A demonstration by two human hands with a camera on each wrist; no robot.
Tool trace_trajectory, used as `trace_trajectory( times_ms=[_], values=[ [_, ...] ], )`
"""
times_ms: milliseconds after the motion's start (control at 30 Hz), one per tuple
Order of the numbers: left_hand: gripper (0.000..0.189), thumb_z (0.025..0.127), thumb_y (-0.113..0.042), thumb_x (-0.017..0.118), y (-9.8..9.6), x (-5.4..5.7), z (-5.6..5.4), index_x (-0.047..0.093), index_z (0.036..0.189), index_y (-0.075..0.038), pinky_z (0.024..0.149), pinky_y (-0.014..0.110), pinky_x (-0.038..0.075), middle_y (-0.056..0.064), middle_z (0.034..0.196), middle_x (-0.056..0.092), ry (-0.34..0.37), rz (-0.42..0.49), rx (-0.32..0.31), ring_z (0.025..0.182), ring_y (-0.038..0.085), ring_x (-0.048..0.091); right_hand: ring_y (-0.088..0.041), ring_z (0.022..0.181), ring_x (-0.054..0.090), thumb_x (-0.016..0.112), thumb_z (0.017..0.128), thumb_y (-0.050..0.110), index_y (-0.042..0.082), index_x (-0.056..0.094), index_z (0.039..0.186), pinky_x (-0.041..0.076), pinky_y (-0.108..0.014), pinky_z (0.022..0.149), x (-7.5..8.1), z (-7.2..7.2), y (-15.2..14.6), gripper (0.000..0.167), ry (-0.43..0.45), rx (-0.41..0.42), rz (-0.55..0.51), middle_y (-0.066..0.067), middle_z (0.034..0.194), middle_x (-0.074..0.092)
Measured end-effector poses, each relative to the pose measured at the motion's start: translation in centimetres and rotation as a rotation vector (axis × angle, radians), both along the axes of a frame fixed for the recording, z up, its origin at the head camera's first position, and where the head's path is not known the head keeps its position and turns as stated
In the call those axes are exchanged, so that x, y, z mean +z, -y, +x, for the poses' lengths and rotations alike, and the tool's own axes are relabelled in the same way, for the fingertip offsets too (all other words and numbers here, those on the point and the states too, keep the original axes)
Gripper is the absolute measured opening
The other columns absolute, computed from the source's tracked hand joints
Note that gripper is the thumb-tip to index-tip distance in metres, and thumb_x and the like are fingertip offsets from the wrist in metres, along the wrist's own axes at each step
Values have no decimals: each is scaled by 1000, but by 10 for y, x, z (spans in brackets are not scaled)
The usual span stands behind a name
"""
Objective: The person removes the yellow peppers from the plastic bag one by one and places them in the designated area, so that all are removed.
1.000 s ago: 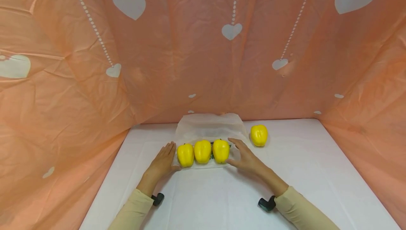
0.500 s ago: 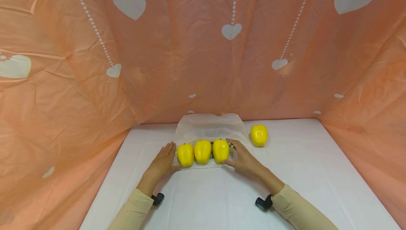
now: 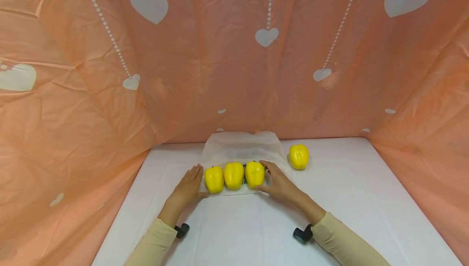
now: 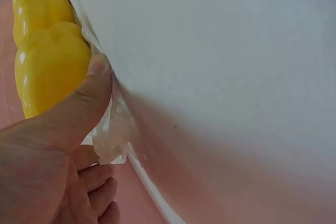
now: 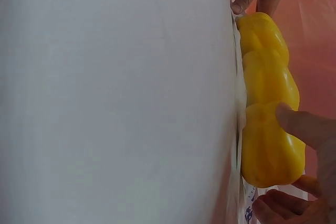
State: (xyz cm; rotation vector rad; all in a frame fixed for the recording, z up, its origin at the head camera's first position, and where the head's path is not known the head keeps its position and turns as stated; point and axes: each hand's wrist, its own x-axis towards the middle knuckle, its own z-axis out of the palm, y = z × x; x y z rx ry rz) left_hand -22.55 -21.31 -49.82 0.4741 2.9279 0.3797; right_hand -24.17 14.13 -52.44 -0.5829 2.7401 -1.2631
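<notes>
On the white table [image 3: 234, 233], the pale bag [image 3: 243, 143] is seemingly steadied by the left hand [image 3: 187, 186], its fingers straight, while between thumb and fingers of the right hand [image 3: 281, 183] the bag's rightmost pepper [image 3: 254, 175] is held, probably for alignment.

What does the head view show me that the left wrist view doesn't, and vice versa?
Only the head view: a separate yellow bell pepper off to the right, both beige fabric sleeves, and dark print on the translucent white plastic sheet.

Only the left wrist view: a crumpled fold of that sheet by the left hand.

Both: three glossy yellow bell peppers in a row, that hand, the right hand (barely visible in left wrist), and the white tabletop.
</notes>
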Motion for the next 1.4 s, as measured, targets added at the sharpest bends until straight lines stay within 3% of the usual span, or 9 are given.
trace_trajectory(
  times_ms=[633, 1100, 1400],
  values=[
    [100, 96, -31, 83, 0, -1, -2, 24, 162, 16, 135, 54, 14, 33, 172, 22, 13, 3, 6, 162, 45, 20, -38, 142, 53, 89, 90, 18, 5, 37, 163, 44, -54, 122, 1, 0, 3, 90, 23, 7, -37, -19, 159, 47],
    [100, 96, -31, 82, 1, -5, -4, 24, 162, 16, 135, 55, 14, 33, 173, 21, 14, 6, 7, 162, 46, 19, -37, 141, 53, 88, 90, 13, 1, 37, 161, 46, -54, 120, -1, 0, 1, 88, -9, 32, -56, -20, 158, 48],
    [99, 96, -31, 82, 1, -1, -1, 25, 162, 16, 135, 55, 14, 33, 173, 22, 9, 5, 10, 162, 46, 20, -38, 140, 54, 87, 89, 11, -1, 36, 161, 47, -55, 119, 1, 4, -4, 89, -65, 46, -58, -23, 157, 47]
  ],
)
